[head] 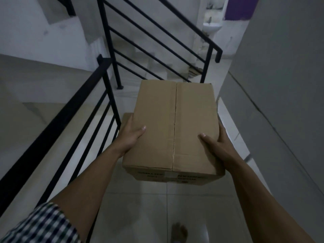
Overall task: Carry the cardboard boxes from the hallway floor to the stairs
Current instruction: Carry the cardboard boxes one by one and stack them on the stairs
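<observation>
A closed brown cardboard box (173, 125) is held up in front of me over the tiled hallway floor (157, 207), its top flaps meeting in a seam along the middle. My left hand (130, 133) grips its left side, thumb on top. My right hand (216, 140) grips its right side, thumb on top as well. A corner of a second cardboard box (126, 118) shows just beyond my left hand, mostly hidden behind the held box. The stairs (150, 58) rise ahead behind the railing.
A black metal railing (57, 123) runs along my left side and another black railing (157, 37) slants up with the stairs ahead. A grey wall (280, 85) closes the right side. A bare foot (178, 232) steps on the floor below. A white sink (211, 28) is far back.
</observation>
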A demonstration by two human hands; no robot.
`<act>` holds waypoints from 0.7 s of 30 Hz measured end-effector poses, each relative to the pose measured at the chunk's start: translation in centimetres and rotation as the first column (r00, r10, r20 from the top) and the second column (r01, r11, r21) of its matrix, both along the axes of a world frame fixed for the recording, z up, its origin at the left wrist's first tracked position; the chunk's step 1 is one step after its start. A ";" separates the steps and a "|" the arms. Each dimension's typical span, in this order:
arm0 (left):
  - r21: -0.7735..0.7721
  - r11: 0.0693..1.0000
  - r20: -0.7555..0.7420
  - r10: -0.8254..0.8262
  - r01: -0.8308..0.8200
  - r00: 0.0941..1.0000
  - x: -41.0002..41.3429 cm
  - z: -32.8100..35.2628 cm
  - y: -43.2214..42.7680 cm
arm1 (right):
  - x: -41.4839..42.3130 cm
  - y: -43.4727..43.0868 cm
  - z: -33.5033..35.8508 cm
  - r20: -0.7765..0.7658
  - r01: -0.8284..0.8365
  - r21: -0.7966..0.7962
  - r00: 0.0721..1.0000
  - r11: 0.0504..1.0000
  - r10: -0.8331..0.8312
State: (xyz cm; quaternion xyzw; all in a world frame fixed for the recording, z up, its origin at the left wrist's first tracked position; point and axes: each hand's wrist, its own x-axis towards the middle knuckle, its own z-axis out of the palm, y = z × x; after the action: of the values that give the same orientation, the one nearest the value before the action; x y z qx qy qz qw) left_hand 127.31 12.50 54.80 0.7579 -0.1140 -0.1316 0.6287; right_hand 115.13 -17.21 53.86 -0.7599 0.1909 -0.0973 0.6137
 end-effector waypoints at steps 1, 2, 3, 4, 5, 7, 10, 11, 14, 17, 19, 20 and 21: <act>-0.001 1.000 0.003 0.002 -0.002 1.000 1.6 0.1 -0.5 | 1.9 -0.6 0.0 -0.001 -0.013 0.006 1.000 1.000 0.013; 0.000 1.000 0.007 0.005 -0.005 1.000 3.3 0.1 -1.0 | 3.8 -1.3 -0.1 0.001 -0.022 0.004 1.000 1.000 0.022; 0.003 1.000 0.012 0.008 -0.008 1.000 5.0 0.2 -1.5 | 5.8 -2.0 -0.2 0.008 -0.031 -0.002 0.999 1.000 0.031; 0.005 1.000 0.021 0.012 -0.012 1.000 6.6 0.2 -2.1 | 7.8 -2.8 -0.4 0.016 -0.040 -0.011 0.999 0.999 0.040; 0.006 1.000 0.027 0.019 -0.019 0.999 8.3 0.2 -2.6 | 9.8 -3.4 -0.6 0.020 -0.049 -0.015 0.999 0.999 0.050; 0.009 0.999 0.021 0.049 -0.050 0.999 11.6 0.1 -3.5 | 13.8 -4.5 -0.9 0.005 -0.067 -0.002 0.998 0.998 0.067; 0.045 0.994 0.019 0.094 -0.095 0.995 16.3 0.0 -4.7 | 19.6 -6.0 -1.2 -0.013 -0.108 0.018 0.994 0.994 0.108; 0.044 0.993 0.020 0.111 -0.112 0.994 17.8 -0.1 -5.0 | 21.6 -6.4 -1.2 -0.014 -0.126 0.017 0.992 0.992 0.127; 0.030 0.985 0.001 0.171 -0.171 0.985 21.7 -0.7 -5.1 | 27.0 -6.9 -1.6 -0.035 -0.178 0.019 0.983 0.984 0.179; 0.053 0.979 -0.013 0.200 -0.199 0.980 25.5 -1.7 -4.7 | 32.2 -6.8 -2.6 -0.040 -0.212 0.011 0.976 0.977 0.212; 0.076 0.976 -0.031 0.205 -0.202 0.978 28.2 -2.6 -4.1 | 35.4 -6.3 -3.5 -0.055 -0.223 0.014 0.973 0.975 0.223; 0.086 0.976 -0.039 0.204 -0.200 0.978 29.6 -3.0 -3.7 | 37.0 -5.9 -4.0 -0.058 -0.229 0.016 0.972 0.973 0.229; 0.100 0.975 -0.044 0.202 -0.197 0.978 31.1 -3.6 -3.4 | 38.6 -5.5 -4.7 -0.058 -0.234 0.017 0.970 0.972 0.235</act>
State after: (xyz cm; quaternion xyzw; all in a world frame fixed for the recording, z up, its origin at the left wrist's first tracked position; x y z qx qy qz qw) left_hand 158.43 9.15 51.18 0.7908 -0.0139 -0.0937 0.6047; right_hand 153.76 -22.75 49.11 -0.7767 0.1183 -0.0006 0.6186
